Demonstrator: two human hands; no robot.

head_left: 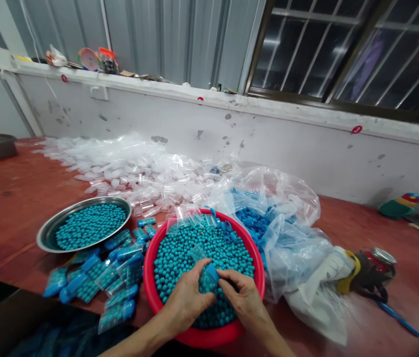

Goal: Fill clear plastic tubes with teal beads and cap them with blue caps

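Over the red basin (pixel 149 277), heaped with teal beads (pixel 180 243), both hands meet at one small clear plastic pouch (pixel 206 285). Teal beads show inside it, and a blue piece (pixel 212 271) sits along its edge. My left hand (pixel 185 300) grips the pouch between thumb and fingers. With thumb and fingertips, my right hand (pixel 244 297) pinches the blue piece from the right. Several empty clear pouches (pixel 190 220) and a few loose blue pieces (pixel 228 233) lie on the beads at the basin's far side.
Left of the basin, filled pouches with blue tops (pixel 92 275) are piled near a metal bowl (pixel 42 238) of beads. Behind spreads a heap of clear pouches (pixel 150 173). A plastic bag (pixel 287 238) with blue pieces, a cloth sack (pixel 324 297) and a blue pen-like stick (pixel 398 320) lie right.
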